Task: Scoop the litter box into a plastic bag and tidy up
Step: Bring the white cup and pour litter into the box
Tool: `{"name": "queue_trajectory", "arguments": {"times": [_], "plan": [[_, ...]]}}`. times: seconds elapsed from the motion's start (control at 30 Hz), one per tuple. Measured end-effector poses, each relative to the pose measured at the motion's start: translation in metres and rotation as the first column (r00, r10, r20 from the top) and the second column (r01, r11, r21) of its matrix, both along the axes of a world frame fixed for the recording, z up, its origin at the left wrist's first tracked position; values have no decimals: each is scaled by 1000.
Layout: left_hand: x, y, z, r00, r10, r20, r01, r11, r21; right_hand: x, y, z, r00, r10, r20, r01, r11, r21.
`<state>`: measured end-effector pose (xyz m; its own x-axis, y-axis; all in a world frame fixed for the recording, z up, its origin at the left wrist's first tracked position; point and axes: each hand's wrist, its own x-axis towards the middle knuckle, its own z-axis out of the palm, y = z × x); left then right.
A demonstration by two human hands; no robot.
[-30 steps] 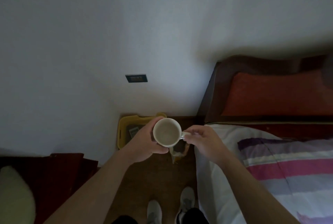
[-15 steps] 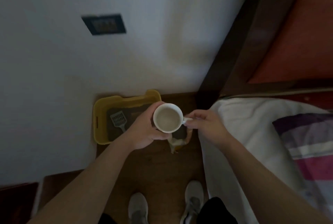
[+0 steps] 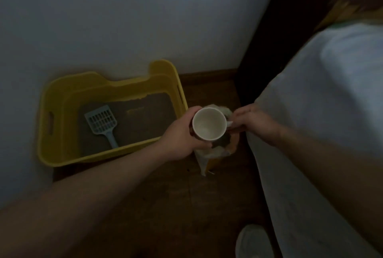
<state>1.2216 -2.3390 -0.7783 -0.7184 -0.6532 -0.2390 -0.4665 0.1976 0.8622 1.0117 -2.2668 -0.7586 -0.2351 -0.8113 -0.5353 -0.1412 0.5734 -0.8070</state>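
A yellow litter box (image 3: pixel 62 125) stands on the wooden floor against the white wall, with dark litter inside. A pale blue slotted scoop (image 3: pixel 102 124) lies on the litter at the left. My left hand (image 3: pixel 179 134) grips the body of an empty white mug (image 3: pixel 209 124), held just right of the box. My right hand (image 3: pixel 251 124) pinches the mug's handle. Under the mug, an open bag (image 3: pixel 213 154) of white and orange stands on the floor, partly hidden.
A bed with a white sheet (image 3: pixel 321 102) fills the right side, and its dark wooden frame (image 3: pixel 261 50) meets the wall. My light shoe (image 3: pixel 253 241) shows at the bottom. The brown floor (image 3: pixel 176 206) runs between the box and the bed.
The view has dropped and closed in on the litter box and floor. Both hands keep holding the mug, now lower and over the bag beside the box.
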Motion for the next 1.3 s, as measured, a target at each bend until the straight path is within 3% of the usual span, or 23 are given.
{"name": "queue_trajectory", "arguments": {"times": [0.23, 0.5, 0.67, 0.73, 0.9, 1.17, 1.3], "plan": [[-13, 21, -76, 997, 8, -71, -10, 999, -40, -17, 20, -78, 991, 92, -92, -87, 994, 61], [-26, 23, -102, 998, 43, -54, -47, 995, -93, -14, 29, -115, 985, -171, -36, 167, 981, -95], [-7, 47, -115, 976, 173, 134, -138, 962, -237, -22, 27, -124, 945, -285, -162, 263, 954, -144], [-2, 48, -115, 959, 225, 171, -191, 963, -191, -24, 23, -121, 930, -302, -210, 269, 947, -175], [-13, 31, -115, 954, 236, 185, -250, 967, 56, -20, 13, -111, 936, -217, -279, 174, 970, -168], [-16, 28, -114, 949, 212, 234, -226, 974, 34, -14, -1, -105, 933, 20, -359, -75, 987, -139], [-13, 24, -111, 950, 197, 242, -207, 978, 17, -17, -7, -106, 925, 67, -374, -120, 986, -119]]}}
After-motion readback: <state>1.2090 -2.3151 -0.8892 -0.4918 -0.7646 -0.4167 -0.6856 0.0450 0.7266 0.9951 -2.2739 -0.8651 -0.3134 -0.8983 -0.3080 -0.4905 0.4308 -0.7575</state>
